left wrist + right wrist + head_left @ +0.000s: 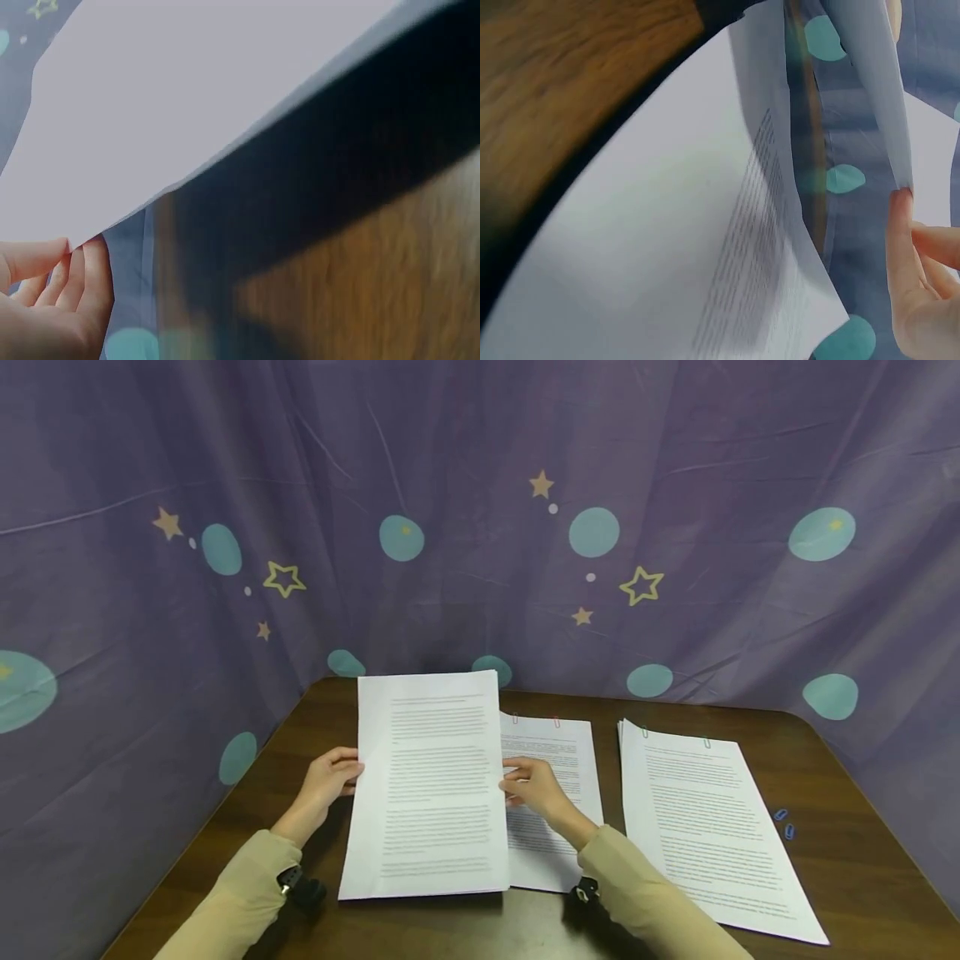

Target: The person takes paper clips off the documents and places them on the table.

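Printed sheaf held up between two pinching hands

Nearest the wearer, a left sleeve and a right sleeve, both pale, reach in over the dark wooden table. Beyond the cuffs, the left hand pinches the left edge of a sheaf of printed sheets, thumb against fingers. The right hand pinches the opposite edge, a little below mid-height. The sheaf thus hangs between the hands, text facing the wearer, lifted clear of the table; the left wrist view shows a dark shadow on the wood below it.

Behind the sheaf and the right hand lies a middle stack, its left part hidden, with two reddish clips on its top edge. Farther right, well apart from the hands, lies a right-hand stack with two green clips along its top. Two blue clips lie on the wood just beside its right edge. Past the table hangs a purple curtain with stars and teal spots.
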`<state>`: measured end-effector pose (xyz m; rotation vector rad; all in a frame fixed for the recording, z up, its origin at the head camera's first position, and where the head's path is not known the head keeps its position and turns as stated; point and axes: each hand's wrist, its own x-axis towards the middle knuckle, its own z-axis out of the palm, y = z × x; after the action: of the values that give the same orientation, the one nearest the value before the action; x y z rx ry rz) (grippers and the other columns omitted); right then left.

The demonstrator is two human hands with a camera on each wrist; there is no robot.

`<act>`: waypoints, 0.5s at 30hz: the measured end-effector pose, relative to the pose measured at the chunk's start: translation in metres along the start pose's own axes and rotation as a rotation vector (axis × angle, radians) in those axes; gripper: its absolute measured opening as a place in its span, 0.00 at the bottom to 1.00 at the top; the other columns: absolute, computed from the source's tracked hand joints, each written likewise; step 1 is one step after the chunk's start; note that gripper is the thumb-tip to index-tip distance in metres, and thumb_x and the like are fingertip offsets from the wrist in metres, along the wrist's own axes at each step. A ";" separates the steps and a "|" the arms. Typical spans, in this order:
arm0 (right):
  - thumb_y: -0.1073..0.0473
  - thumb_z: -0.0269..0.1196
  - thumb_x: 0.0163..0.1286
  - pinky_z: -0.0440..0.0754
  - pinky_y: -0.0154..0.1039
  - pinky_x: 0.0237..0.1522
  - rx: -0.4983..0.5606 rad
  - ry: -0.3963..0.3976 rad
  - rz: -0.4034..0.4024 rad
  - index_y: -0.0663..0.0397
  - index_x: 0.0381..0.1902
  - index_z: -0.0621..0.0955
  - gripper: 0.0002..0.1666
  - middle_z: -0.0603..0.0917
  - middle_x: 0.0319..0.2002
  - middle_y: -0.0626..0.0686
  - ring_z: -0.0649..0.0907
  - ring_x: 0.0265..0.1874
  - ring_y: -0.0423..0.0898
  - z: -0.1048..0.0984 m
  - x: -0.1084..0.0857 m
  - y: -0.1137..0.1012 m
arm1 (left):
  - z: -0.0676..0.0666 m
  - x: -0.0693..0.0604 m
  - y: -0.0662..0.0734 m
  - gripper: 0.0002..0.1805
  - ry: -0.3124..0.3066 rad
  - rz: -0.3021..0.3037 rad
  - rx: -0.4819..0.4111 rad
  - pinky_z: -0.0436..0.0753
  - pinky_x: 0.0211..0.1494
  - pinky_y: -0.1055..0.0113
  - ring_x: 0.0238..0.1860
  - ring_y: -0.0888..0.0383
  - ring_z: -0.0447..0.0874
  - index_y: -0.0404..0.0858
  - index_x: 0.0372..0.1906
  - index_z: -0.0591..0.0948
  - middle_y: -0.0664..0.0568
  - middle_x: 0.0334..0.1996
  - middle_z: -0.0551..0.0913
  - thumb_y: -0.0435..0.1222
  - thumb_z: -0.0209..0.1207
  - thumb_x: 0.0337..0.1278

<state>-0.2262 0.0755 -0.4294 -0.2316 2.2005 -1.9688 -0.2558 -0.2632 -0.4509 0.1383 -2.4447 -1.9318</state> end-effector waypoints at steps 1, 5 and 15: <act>0.75 0.58 0.56 0.81 0.39 0.27 0.006 -0.002 -0.001 0.75 0.51 0.70 0.23 0.80 0.30 0.63 0.80 0.21 0.42 0.003 0.001 0.000 | -0.004 0.007 -0.008 0.15 0.009 -0.012 0.002 0.78 0.26 0.71 0.24 0.63 0.77 0.35 0.44 0.74 0.60 0.27 0.81 0.35 0.60 0.50; 0.76 0.57 0.55 0.81 0.42 0.28 0.047 -0.004 0.015 0.75 0.51 0.70 0.23 0.80 0.29 0.63 0.80 0.20 0.42 0.014 0.005 0.000 | -0.019 0.025 -0.026 0.14 -0.001 -0.037 0.009 0.78 0.25 0.70 0.24 0.64 0.78 0.38 0.44 0.74 0.62 0.26 0.81 0.34 0.59 0.50; 0.76 0.57 0.55 0.81 0.40 0.26 0.078 0.006 0.022 0.76 0.51 0.69 0.23 0.80 0.30 0.65 0.80 0.19 0.42 0.037 0.019 0.007 | -0.037 0.042 -0.032 0.18 -0.005 -0.064 0.108 0.79 0.28 0.67 0.25 0.62 0.78 0.31 0.50 0.70 0.57 0.29 0.81 0.29 0.54 0.52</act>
<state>-0.2358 0.0360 -0.4408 -0.1902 2.1152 -2.0411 -0.2935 -0.3100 -0.4747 0.2161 -2.5792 -1.8258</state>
